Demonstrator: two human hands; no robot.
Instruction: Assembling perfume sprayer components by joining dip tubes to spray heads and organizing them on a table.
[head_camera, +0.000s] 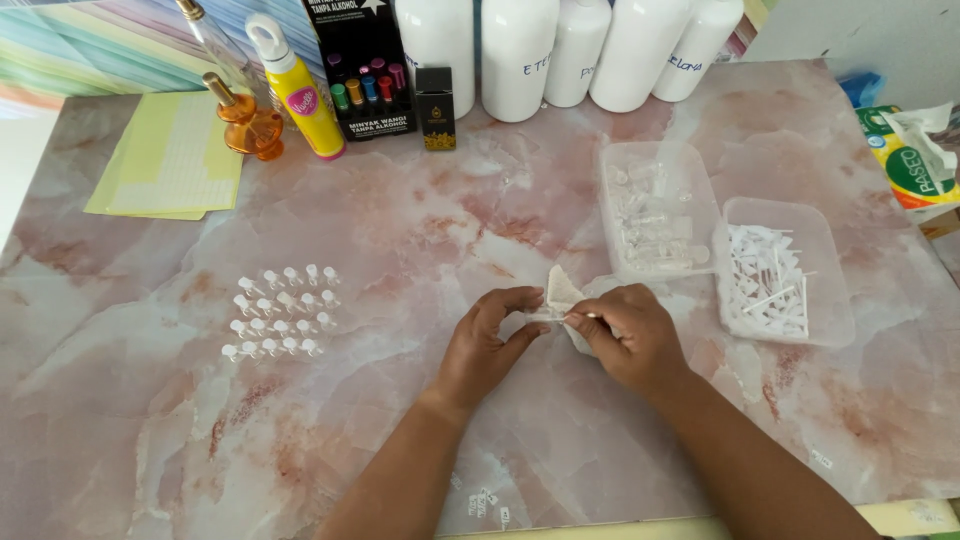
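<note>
Pink marble tabletop (400, 240), white bottles (520, 50) at back

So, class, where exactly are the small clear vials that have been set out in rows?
In the head view, the small clear vials stand in rows on the marble-patterned table, left of the left hand and below the yellow sheets.

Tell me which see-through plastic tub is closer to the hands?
The clear plastic tub of small vials, left of the tub of white sticks; its corner nearly meets the right hand.

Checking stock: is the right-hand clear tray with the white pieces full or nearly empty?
Partly full. White pieces cover most of the clear tray's floor in a loose low layer, well under the rim. Depth of the pile: cannot tell.
</note>
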